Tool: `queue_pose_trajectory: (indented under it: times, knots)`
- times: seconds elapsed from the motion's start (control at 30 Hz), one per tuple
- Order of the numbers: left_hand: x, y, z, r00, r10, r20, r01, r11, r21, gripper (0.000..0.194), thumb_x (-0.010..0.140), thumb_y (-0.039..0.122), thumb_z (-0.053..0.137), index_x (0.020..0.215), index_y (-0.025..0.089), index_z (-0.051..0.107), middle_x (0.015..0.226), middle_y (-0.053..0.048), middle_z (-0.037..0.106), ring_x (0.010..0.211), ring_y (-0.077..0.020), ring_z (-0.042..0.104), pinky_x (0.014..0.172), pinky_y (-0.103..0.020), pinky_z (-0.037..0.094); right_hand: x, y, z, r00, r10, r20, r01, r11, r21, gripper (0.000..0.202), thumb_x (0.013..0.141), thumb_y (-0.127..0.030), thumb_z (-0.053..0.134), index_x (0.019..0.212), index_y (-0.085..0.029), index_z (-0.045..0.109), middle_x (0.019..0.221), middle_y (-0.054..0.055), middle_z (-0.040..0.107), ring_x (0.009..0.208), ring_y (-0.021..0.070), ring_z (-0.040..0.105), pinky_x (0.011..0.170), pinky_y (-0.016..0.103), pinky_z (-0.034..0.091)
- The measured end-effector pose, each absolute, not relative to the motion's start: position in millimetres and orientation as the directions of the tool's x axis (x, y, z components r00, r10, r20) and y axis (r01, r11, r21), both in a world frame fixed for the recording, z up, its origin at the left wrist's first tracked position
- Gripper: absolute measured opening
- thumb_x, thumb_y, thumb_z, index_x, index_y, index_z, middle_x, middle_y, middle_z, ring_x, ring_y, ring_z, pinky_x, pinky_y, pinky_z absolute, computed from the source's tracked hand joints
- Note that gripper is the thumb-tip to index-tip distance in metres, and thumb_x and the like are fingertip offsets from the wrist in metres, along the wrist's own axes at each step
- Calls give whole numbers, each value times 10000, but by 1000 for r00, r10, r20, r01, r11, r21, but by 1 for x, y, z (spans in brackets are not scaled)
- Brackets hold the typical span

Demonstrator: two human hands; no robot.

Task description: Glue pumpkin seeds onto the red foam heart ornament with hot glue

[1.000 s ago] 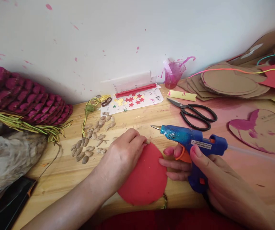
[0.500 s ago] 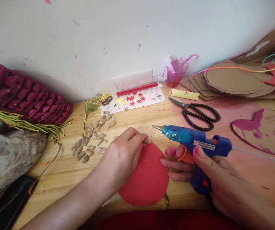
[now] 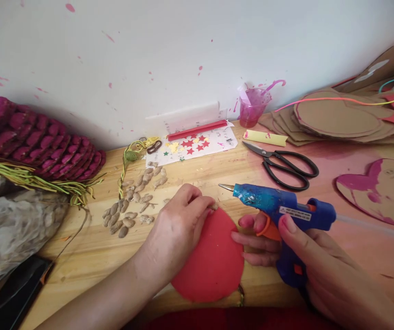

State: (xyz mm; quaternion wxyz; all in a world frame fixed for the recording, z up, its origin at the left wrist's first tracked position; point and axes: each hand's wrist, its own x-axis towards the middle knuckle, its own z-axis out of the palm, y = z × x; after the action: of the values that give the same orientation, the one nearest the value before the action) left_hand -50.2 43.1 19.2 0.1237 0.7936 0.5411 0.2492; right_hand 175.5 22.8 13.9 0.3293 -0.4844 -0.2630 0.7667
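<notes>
My left hand (image 3: 179, 224) is closed on a peanut (image 3: 213, 206), pinched at the upper edge of a red oval piece (image 3: 214, 256). The hand covers the left part of that piece. In my right hand (image 3: 307, 256) is a blue glue gun (image 3: 282, 206) with an orange trigger, its metal nozzle pointing left above the red piece. Two of my right fingers reach over to the red piece's right edge. Several peanuts in their shells (image 3: 128, 204) lie loose on the wooden table (image 3: 97, 256) left of my left hand.
Black-handled scissors (image 3: 286, 167) lie behind the glue gun. Paper stars (image 3: 190, 145) rest on a white sheet near the wall, beside a pink-stained cup (image 3: 252, 110). Cardboard pieces (image 3: 341, 117) are stacked at right. At left are a magenta scaly object (image 3: 46, 137) and a plastic bag (image 3: 21, 229).
The whole view has shifted slightly, with everything a little lower in the picture. My left hand still presses at the red piece's top edge, and the glue gun stays in my right hand.
</notes>
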Motion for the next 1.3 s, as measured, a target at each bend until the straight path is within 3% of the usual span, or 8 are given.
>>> queue_pose_trajectory:
  times: [0.73, 1.3]
  knots:
    - [-47, 43, 18, 283, 913, 294, 801, -393, 452, 217, 928, 89, 514, 893, 193, 702, 824, -17, 590, 727, -116, 579, 617, -221, 469, 176, 22, 6, -324, 780, -535, -255, -617, -744, 407, 878, -590, 596, 1056, -252, 736, 1108, 99, 744, 894, 270, 750, 857, 430, 600]
    - [-47, 44, 17, 272, 921, 278, 779, -380, 499, 222, 916, 61, 515, 892, 189, 695, 843, -9, 586, 751, -109, 576, 655, -214, 466, 174, 22, 13, -333, 772, -541, -268, -628, -731, 338, 858, -557, 647, 987, -259, 740, 1110, 85, 737, 1075, 310, 697, 879, 419, 593]
